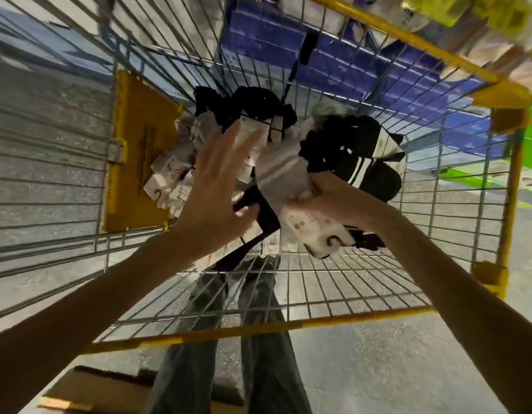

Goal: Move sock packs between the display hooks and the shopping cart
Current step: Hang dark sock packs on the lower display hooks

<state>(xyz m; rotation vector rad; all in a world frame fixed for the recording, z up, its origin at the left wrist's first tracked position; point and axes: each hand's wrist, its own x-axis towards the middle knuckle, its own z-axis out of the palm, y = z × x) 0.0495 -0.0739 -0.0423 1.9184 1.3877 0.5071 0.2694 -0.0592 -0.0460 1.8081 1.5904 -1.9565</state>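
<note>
I look straight down into a wire shopping cart [342,288] with yellow rails. A heap of sock packs [255,121], black and white with white card labels, lies on its bottom. My right hand [333,201] grips a white sock pack [291,189] whose card label with a hook points toward me. A black striped sock pack [366,162] lies just beyond that hand. My left hand [220,186] hovers flat over the heap with fingers spread and straight, holding nothing; its thumb is near a dark pack edge [249,201].
A yellow plastic flap [133,150] lines the cart's left end. Blue shelving [333,55] and packaged goods show beyond the far side, a green fixture [530,153] at right. My legs and a cardboard piece [97,392] show below on the grey floor.
</note>
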